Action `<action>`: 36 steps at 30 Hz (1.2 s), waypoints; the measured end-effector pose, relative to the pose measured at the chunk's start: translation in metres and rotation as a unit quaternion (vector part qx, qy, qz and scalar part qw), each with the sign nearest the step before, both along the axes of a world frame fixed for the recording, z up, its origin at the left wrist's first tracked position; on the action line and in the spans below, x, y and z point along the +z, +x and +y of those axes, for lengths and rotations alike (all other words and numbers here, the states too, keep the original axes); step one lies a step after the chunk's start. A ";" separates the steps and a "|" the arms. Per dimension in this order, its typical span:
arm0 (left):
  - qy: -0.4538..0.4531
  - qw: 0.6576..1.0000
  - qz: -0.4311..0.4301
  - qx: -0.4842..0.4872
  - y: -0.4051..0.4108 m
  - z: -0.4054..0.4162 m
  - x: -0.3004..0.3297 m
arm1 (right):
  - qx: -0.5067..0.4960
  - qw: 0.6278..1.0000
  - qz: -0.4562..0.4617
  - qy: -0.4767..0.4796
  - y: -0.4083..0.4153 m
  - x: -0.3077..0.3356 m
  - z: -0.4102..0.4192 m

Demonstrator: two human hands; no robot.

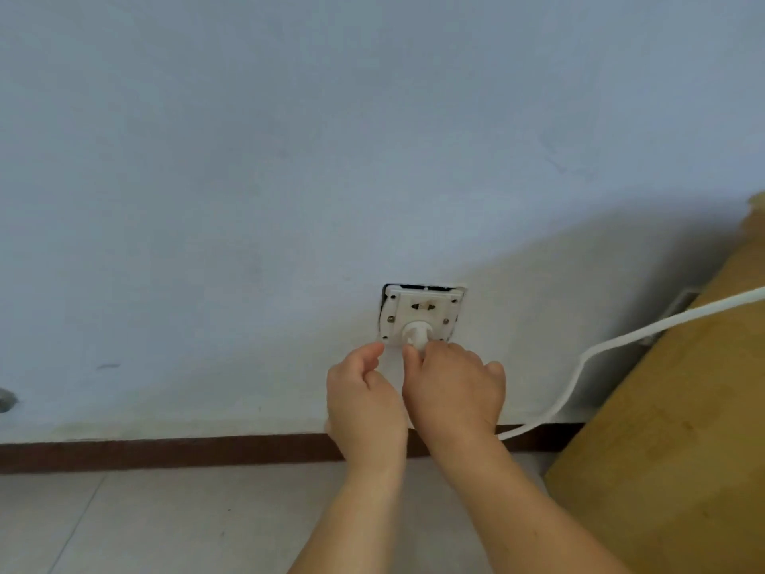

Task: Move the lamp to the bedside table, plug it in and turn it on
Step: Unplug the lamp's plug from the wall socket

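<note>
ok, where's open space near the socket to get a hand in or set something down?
Free: the floor tiles left of the left hand, below the brown skirting, and the bare wall left of the socket. Crowded: right of the right hand holding the plug, where the white cord meets the yellow furniture.

White round plug seated in wall socket; white cord trails right
</note>
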State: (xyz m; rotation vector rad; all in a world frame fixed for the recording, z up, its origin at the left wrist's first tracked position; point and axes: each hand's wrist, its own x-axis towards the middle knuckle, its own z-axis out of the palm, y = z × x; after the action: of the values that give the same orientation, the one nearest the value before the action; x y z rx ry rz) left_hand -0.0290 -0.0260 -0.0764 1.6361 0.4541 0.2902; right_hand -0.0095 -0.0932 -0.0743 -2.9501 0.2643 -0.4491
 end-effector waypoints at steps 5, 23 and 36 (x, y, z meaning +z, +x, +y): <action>0.031 0.998 -0.020 -0.044 0.004 0.001 0.007 | -0.010 1.000 0.002 0.029 0.000 0.003 0.002; 0.017 0.993 -0.049 -0.101 0.015 0.015 0.001 | -0.004 1.000 0.031 0.006 0.002 0.007 0.000; 0.035 0.987 -0.080 -0.131 0.020 0.024 -0.003 | -0.012 0.999 0.038 0.007 0.001 0.011 0.000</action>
State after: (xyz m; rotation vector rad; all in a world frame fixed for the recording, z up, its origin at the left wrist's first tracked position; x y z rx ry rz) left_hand -0.0089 -0.0024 -0.0797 1.7051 0.1050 0.2391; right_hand -0.0088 -0.0937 -0.0632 -2.9575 0.3093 -0.3362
